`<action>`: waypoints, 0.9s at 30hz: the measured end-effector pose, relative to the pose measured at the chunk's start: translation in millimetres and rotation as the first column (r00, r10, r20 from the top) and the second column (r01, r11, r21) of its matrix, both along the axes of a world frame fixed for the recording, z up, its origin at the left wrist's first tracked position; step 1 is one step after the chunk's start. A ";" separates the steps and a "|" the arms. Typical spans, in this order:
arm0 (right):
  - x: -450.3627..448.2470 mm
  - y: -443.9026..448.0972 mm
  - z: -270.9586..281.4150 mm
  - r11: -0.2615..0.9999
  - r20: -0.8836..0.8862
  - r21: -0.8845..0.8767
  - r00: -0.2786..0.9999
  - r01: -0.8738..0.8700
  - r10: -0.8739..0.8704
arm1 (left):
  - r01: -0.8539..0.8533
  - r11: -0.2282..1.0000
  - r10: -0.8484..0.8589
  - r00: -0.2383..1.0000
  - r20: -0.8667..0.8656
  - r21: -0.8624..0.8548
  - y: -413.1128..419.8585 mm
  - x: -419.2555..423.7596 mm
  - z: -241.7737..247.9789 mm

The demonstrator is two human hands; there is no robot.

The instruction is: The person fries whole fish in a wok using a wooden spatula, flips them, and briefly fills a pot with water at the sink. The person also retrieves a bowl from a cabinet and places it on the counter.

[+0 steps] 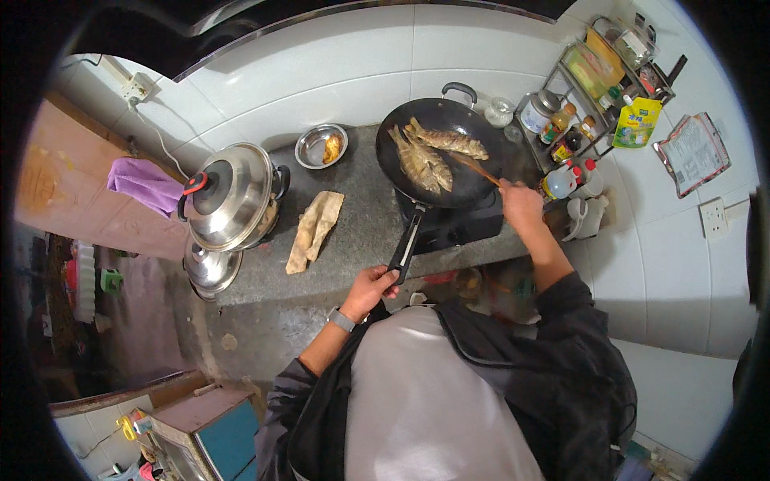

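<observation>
My left hand grips the end of the black handle of a dark wok. In my right hand is a wooden spatula, its far end inside the wok beside the fish. Several browned whole fish lie in the wok: one fish slants across the upper part, and others sit side by side to its left. Beneath the wok is a black cooktop, partly covered by it. The wok's small loop handle points toward the tiled wall.
Left of the wok are a metal bowl with a browned piece of food, a folded cloth and a lidded steel pot. To the right stand a glass jar, a rack of seasoning bottles and a white jug. A range hood overhangs the wall.
</observation>
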State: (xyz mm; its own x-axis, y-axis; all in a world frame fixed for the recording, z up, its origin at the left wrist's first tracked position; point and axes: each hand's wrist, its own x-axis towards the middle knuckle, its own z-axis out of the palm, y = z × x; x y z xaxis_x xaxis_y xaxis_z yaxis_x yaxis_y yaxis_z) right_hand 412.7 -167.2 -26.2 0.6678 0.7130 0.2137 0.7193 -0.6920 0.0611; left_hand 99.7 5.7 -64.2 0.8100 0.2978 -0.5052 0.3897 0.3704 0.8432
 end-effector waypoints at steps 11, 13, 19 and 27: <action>82.7 7.5 26.9 0.965 -0.342 0.247 0.940 0.085 0.005 | -0.037 0.999 0.037 0.999 0.014 -0.040 -0.6 0.9 0.5; 100.5 12.1 30.5 0.952 -0.470 0.261 0.882 0.160 -0.019 | -0.042 0.997 0.043 0.999 0.018 -0.061 -0.7 1.4 2.7; 113.4 22.9 31.6 0.904 -0.690 0.286 0.723 0.319 -0.037 | -0.042 0.998 0.043 0.999 0.009 -0.041 -1.4 0.9 1.8; 108.3 22.6 21.9 0.924 -0.663 0.261 0.747 0.281 -0.040 | -0.049 0.998 0.049 0.999 -0.003 -0.038 -3.2 -1.4 -0.3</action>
State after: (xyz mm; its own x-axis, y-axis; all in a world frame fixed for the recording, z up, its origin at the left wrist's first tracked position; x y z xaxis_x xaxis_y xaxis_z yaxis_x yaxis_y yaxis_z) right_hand 521.0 -144.6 -4.3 0.8280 0.5504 -0.1073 0.3798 -0.6912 -0.6148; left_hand 98.3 2.5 -64.5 0.7938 0.3179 -0.5185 0.3720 0.4207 0.8274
